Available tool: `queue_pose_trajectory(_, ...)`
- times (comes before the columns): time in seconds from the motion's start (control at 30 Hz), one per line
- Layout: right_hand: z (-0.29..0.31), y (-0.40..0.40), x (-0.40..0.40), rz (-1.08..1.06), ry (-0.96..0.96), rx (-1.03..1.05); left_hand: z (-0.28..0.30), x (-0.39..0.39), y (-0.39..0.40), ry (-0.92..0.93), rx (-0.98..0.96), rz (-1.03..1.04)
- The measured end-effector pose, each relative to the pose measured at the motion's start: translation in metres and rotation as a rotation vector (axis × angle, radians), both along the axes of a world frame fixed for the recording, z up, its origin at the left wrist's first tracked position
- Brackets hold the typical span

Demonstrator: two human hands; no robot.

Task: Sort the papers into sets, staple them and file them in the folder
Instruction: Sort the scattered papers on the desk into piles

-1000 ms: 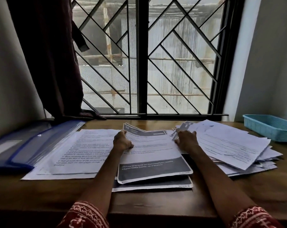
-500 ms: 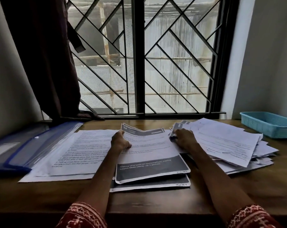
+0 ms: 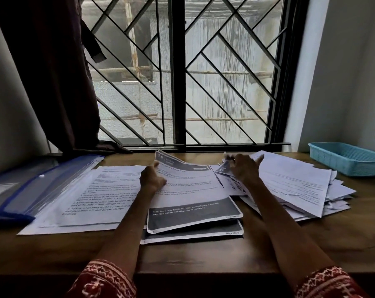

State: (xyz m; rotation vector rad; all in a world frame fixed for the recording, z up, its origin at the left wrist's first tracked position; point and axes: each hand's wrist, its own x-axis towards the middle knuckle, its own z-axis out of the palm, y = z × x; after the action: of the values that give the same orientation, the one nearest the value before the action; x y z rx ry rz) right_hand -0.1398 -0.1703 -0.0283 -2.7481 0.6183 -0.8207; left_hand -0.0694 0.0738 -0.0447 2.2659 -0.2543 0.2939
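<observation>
Three groups of papers lie on the wooden table. A text-only set (image 3: 100,196) sits on the left. In the middle is a set with dark header and footer bands (image 3: 193,203), and my left hand (image 3: 151,178) holds its upper left edge, lifting the top sheet. On the right spreads a loose pile of sheets (image 3: 294,186). My right hand (image 3: 243,168) pinches a dark-headed sheet (image 3: 224,169) at the pile's left edge and lifts it. A blue transparent folder (image 3: 27,190) lies at the far left.
A light blue plastic tray (image 3: 350,158) stands at the back right by the wall. A barred window (image 3: 182,72) and a dark curtain (image 3: 53,72) rise behind the table. Bare wood of the table (image 3: 203,259) shows along the front edge.
My right hand has risen from the pile's edge, lifting a dark-headed sheet. My left hand stays on the middle set. The view has tilted slightly.
</observation>
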Motion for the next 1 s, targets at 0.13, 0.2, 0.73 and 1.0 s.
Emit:
queue_pose_trajectory(0.13,0.001,0.01,0.002,0.03,-0.052,-0.046,0.0,-0.004,0.001,-0.062,-0.016,0.062)
queue_pose_trajectory(0.2,0.008,0.011,0.002,0.013,-0.19,0.03,-0.001,-0.004,0.002,-0.077,-0.023,0.111)
queue_pose_trajectory(0.73,0.004,0.042,0.0,0.773,-0.029,1.032,0.005,-0.018,-0.023,0.295,-0.43,-0.556)
queue_pose_trajectory(1.0,-0.001,0.03,-0.002,0.493,0.278,0.298,-0.015,0.004,-0.026,0.253,-0.465,-0.284)
